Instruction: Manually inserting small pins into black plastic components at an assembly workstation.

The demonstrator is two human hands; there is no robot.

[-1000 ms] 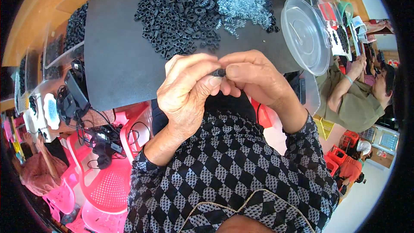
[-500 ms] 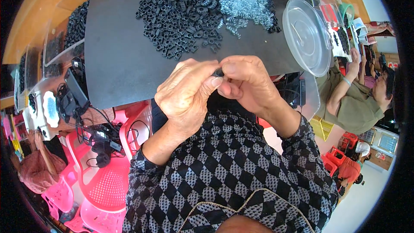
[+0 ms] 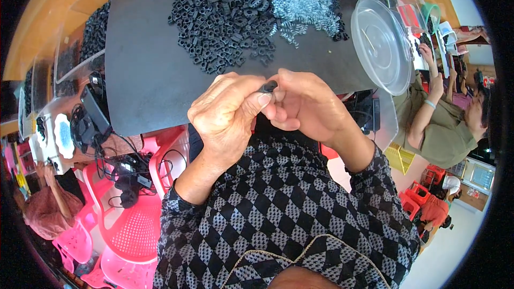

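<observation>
Above the near edge of the table, my two hands meet in front of my chest. My left hand [image 3: 222,109] pinches a small black plastic part [image 3: 269,86] between thumb and forefinger; its rounded end points up and to the right. My right hand [image 3: 316,104] is closed in at the other side, its curled fingertips against the same part. Whether a smaller piece sits between those fingers is hidden. Beyond the hands lies a wide heap of small black plastic parts [image 3: 214,27], with a pile of silvery coil springs [image 3: 305,8] at its right side.
A round clear plastic lid [image 3: 383,48] lies at the table's [image 3: 144,85] right edge. Pink plastic chairs [image 3: 131,230] and a black device with cables [image 3: 95,109] are at the left. A co-worker in olive clothing [image 3: 444,128] sits at the right.
The black part has turned and shows more of its length between my fingers. My left hand has shifted slightly left; my right fingers have loosened a little. The co-worker's arm at right has moved.
</observation>
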